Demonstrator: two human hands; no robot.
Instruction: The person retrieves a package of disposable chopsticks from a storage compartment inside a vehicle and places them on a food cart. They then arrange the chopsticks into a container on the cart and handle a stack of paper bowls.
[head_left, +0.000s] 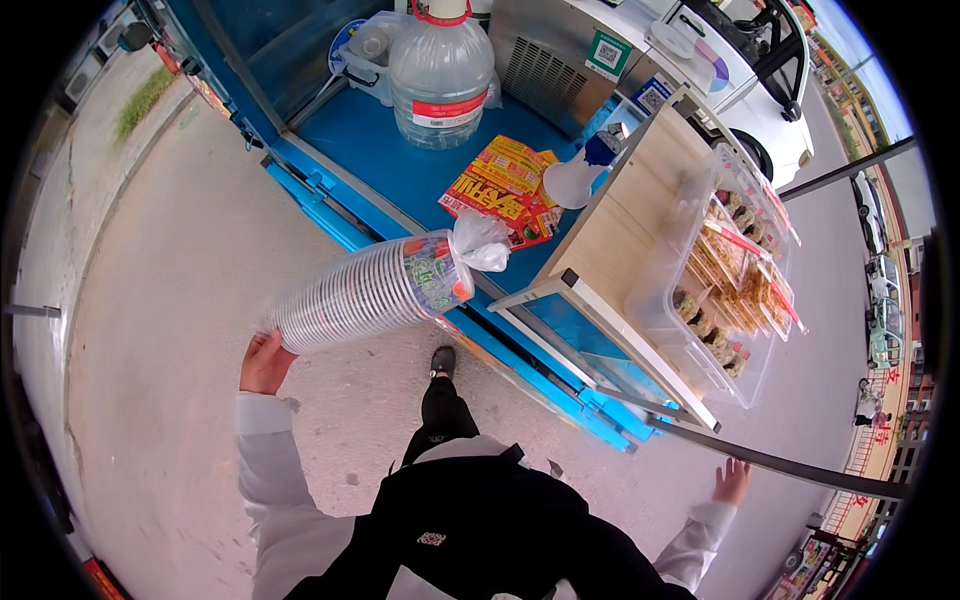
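My left hand (268, 364) pinches the gathered end of a clear plastic sleeve around a long stack of disposable cups (352, 294). The sleeve lies slantwise in the air, its knotted end over the edge of a blue cart counter (337, 139). Printed fruit patterns show on the end cup. Off to the right, my right hand (731, 481) has its fingers spread beside a dark metal pole (787, 463). Its fingertips come up to the pole; whether they touch it I cannot tell. Nothing shows in that hand.
A large water jug (441, 82), a printed flyer (499, 187) and a white megaphone (574, 176) stand or lie on the counter. On a wooden stand (600, 232) sits a clear bin (660, 300) of packaged food. A white vehicle (780, 135) is beyond the cart.
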